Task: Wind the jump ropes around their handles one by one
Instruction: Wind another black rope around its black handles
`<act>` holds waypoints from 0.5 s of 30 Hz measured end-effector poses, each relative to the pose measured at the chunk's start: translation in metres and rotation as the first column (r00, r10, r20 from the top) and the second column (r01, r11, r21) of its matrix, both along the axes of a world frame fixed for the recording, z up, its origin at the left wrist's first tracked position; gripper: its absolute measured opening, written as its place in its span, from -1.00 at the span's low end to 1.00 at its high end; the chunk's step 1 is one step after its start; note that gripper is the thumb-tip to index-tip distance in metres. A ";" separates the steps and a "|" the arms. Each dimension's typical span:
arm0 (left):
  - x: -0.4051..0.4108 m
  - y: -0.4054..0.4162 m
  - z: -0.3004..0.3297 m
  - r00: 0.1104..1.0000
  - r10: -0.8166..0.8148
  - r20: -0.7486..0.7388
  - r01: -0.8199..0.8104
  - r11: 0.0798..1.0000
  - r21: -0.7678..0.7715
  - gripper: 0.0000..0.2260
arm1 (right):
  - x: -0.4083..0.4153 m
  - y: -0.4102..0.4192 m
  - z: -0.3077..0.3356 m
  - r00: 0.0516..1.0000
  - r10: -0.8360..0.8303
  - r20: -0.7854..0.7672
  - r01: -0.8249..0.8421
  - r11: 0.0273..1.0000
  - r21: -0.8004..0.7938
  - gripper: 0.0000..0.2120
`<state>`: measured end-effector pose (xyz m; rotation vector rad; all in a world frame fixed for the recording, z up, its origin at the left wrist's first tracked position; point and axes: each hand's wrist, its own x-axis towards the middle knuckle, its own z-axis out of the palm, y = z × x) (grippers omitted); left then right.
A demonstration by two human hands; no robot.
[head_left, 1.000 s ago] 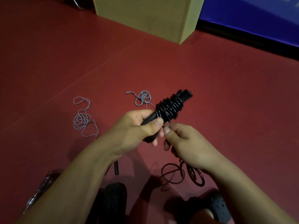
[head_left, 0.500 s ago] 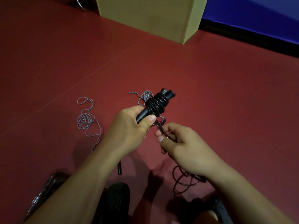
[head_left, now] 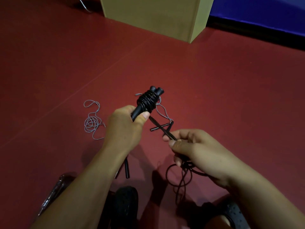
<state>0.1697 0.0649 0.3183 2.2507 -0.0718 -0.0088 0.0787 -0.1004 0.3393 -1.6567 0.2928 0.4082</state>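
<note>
My left hand [head_left: 125,126] grips the lower ends of two black jump rope handles [head_left: 149,100], held together and pointing away from me. Black rope is coiled tightly round their upper half. From the coil a taut stretch of black rope [head_left: 160,128] runs down to my right hand [head_left: 194,149], which pinches it between thumb and fingers. The loose remainder hangs below that hand in loops [head_left: 179,177]. A grey jump rope lies on the red floor: one tangle [head_left: 91,122] to the left, a thin strand [head_left: 162,111] leading to black handles [head_left: 160,127] behind the taut rope.
A tan box [head_left: 156,15] stands at the back, with a blue mat [head_left: 264,14] to its right. Another pair of black handles [head_left: 126,169] lies under my left forearm. Dark shoes [head_left: 126,205] show at the bottom edge, and a clear plastic wrapper [head_left: 54,194] lies at lower left.
My right hand has drawn the rope away to the right and downward, stretching it taut from the coil. The handles tilted more upright in my left hand.
</note>
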 end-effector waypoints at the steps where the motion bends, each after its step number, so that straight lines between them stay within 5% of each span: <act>1: 0.001 0.000 0.000 1.000 0.012 -0.008 -0.012 1.000 -0.001 -0.80 | 0.000 -0.001 -0.001 1.000 -0.004 -0.015 0.004 1.000 -0.001 -0.85; 6: 0.003 0.001 -0.001 0.998 0.051 -0.020 -0.051 0.999 0.003 -0.79 | -0.002 -0.007 -0.004 0.998 -0.062 -0.030 0.060 0.995 -0.075 -0.81; 15: 0.002 0.002 -0.004 0.989 -0.080 -0.125 0.091 0.992 0.086 -0.80 | -0.004 -0.009 -0.001 0.974 -0.003 0.227 0.023 0.996 -0.086 -0.91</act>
